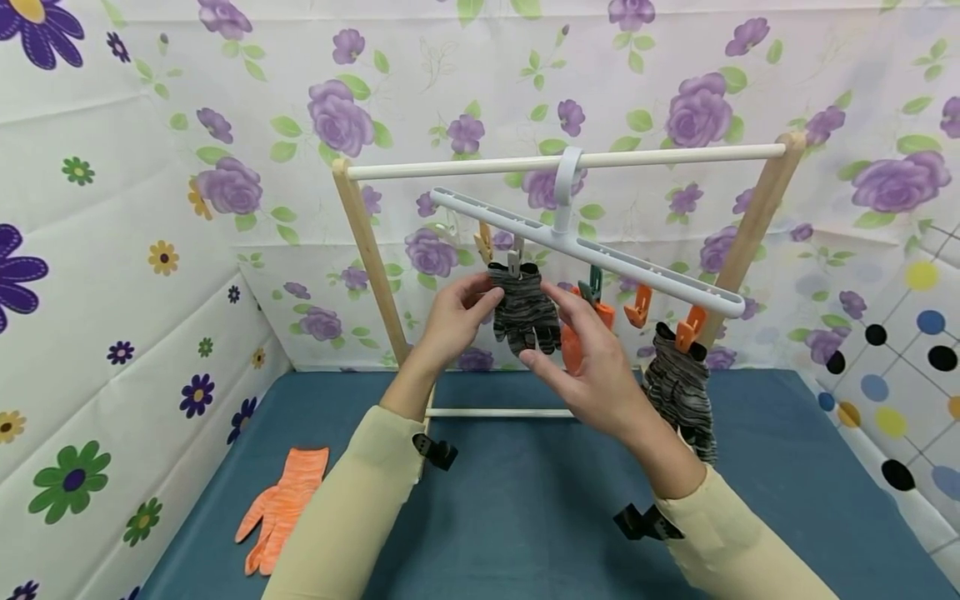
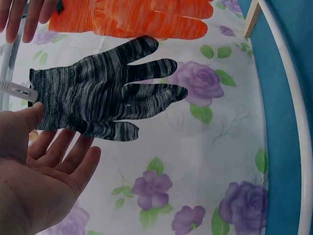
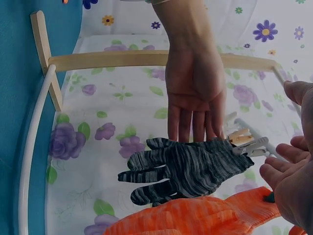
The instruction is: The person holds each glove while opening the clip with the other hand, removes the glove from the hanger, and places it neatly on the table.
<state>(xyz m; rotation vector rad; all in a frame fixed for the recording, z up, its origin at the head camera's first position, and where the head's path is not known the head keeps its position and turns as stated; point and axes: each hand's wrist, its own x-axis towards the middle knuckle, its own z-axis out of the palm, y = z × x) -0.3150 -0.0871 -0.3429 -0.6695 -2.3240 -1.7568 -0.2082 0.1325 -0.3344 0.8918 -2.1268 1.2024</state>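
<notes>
A grey-black striped glove (image 1: 525,308) hangs, fingers down, from a grey clip (image 1: 513,263) on the white hanger (image 1: 637,265). My left hand (image 1: 457,317) is at its cuff's left edge; in the left wrist view the thumb of that hand (image 2: 39,181) touches the cuff of the glove (image 2: 93,93), the other fingers extended behind. My right hand (image 1: 600,367) is spread on the glove's other side, thumb and fingers apart, gripping nothing. The right wrist view has the left hand (image 3: 195,83) with straight fingers against the glove (image 3: 190,169) and the right hand (image 3: 293,171) apart from it.
An orange glove (image 1: 572,343) hangs from a green clip (image 1: 595,283), partly behind my right hand. Farther right are an empty orange clip (image 1: 638,307) and another striped glove (image 1: 680,392). A wooden rack (image 1: 363,250) carries the hanger. One orange glove (image 1: 285,508) lies on the blue table (image 1: 510,517).
</notes>
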